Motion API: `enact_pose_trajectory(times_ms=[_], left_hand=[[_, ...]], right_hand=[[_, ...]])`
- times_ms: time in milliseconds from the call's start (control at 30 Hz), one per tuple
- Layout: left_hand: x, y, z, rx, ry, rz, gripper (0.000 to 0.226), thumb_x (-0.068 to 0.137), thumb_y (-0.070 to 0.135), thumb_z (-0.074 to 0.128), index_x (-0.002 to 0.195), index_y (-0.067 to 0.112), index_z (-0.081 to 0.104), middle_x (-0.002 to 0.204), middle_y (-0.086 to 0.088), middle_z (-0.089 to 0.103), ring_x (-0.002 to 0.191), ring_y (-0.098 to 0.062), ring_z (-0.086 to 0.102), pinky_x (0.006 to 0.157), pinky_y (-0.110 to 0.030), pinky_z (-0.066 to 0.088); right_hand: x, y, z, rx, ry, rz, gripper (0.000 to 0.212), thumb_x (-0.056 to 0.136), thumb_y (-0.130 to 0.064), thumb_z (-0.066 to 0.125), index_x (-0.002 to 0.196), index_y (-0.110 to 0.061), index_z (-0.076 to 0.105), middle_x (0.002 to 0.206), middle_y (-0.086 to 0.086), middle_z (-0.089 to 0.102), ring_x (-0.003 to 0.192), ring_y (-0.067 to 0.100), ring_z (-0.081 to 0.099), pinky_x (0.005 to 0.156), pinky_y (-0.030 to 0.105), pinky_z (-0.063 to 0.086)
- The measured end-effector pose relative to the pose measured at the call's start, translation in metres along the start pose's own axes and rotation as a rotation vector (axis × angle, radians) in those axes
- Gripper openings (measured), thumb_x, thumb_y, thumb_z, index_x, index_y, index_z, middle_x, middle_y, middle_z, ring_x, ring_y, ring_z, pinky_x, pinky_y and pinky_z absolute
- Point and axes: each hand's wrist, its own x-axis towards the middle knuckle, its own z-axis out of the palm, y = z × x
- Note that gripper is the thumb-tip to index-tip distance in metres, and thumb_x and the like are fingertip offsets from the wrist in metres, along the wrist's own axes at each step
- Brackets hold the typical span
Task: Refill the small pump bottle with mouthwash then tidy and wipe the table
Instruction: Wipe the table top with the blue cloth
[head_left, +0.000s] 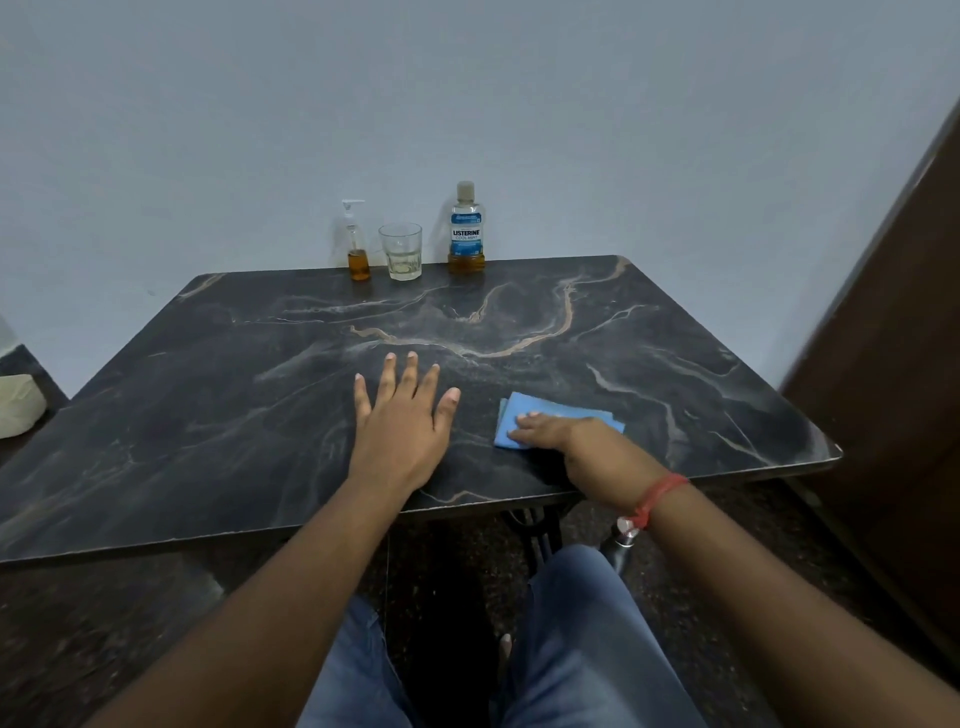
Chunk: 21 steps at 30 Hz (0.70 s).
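The dark marble-patterned table (260, 415) fills the middle of the frame, set against a pale wall, and most of its top is bare, which suits wiping.

The left hand (402, 421) lies flat just below the frame's centre, palm down and fingers spread, holding nothing; it looks placed there to steady the body while the other hand works. The right hand (545, 431), to its right, rests palm down on a folded blue cloth (556, 413), fingers pressed onto its left part so the cloth is pinned flat against the tabletop rather than pinched or lifted. That pressing hold fits a wiping stroke. A red thread band (660, 493) circles the right wrist.

Along the far edge, in the upper centre of the frame, three things stand upright in a row close to the wall, apparently tidied out of the cloth's way. The Listerine mouthwash bottle (466, 228) is at the right, capped, with only a little amber liquid at the bottom. A clear glass tumbler (401, 252) stands in the middle. The small pump bottle (355, 241) is at the left, its pump fitted, amber mouthwash filling roughly its lower third. Judging by this, the refill is done and the wiping is under way.
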Motion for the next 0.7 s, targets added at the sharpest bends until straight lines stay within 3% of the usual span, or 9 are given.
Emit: enact_pose_trajectory(times_ms=[133,267,433,500,567,700], left_hand=[[0.0,-0.001,0.001,0.012,0.003,0.008,0.078,0.099,0.064,-0.002,0.158,0.025,0.027,0.169,-0.003,0.016,0.156,-0.023,-0.004,0.122,-0.057,-0.009],[0.003,0.004,0.0,0.087,-0.048,0.022,0.077,0.097,0.065,-0.001,0.159,0.027,0.025,0.169,-0.003,0.013,0.156,-0.024,-0.006,0.121,-0.059,-0.01],[0.002,0.02,0.003,0.08,-0.074,0.062,0.079,0.096,0.066,-0.004,0.16,0.026,0.021,0.17,-0.002,0.01,0.156,-0.024,-0.008,0.121,-0.06,-0.011],[0.0,0.036,0.007,0.043,-0.082,0.087,0.079,0.096,0.066,-0.004,0.16,0.026,0.021,0.17,-0.002,0.01,0.156,-0.024,-0.008,0.121,-0.06,-0.011],[0.003,0.056,0.012,0.002,-0.089,0.114,0.079,0.095,0.066,-0.003,0.16,0.026,0.021,0.17,-0.002,0.012,0.156,-0.023,-0.008,0.121,-0.059,-0.01],[0.005,0.084,0.017,-0.047,-0.094,0.144,0.078,0.096,0.066,-0.004,0.16,0.027,0.02,0.17,-0.001,0.011,0.156,-0.022,-0.008,0.121,-0.059,-0.011]], right_hand=[[-0.008,0.011,-0.001,-0.145,0.179,0.27,0.074,0.082,0.013,0.044,0.145,-0.025,0.044,0.158,0.0,0.031,0.146,0.015,0.025,0.117,0.026,0.015],[-0.012,-0.011,0.023,-0.033,0.054,0.019,0.072,0.082,0.013,0.046,0.143,-0.026,0.047,0.155,-0.001,0.035,0.146,0.014,0.027,0.115,0.018,0.011],[-0.014,-0.004,0.005,-0.122,0.206,0.265,0.063,0.086,0.005,0.05,0.143,-0.019,0.046,0.154,0.007,0.037,0.142,0.021,0.031,0.111,0.02,0.015],[-0.019,-0.024,0.025,-0.066,0.212,0.137,0.061,0.087,0.004,0.047,0.142,-0.022,0.048,0.152,0.004,0.04,0.143,0.018,0.031,0.108,0.014,0.011],[-0.024,-0.019,0.024,-0.014,0.141,0.044,0.066,0.085,0.01,0.047,0.142,-0.024,0.049,0.154,0.0,0.038,0.144,0.013,0.028,0.114,0.018,0.01],[-0.027,0.014,-0.013,-0.131,0.182,0.365,0.068,0.083,0.009,0.047,0.143,-0.022,0.047,0.155,0.004,0.037,0.144,0.018,0.03,0.117,0.028,0.02]])
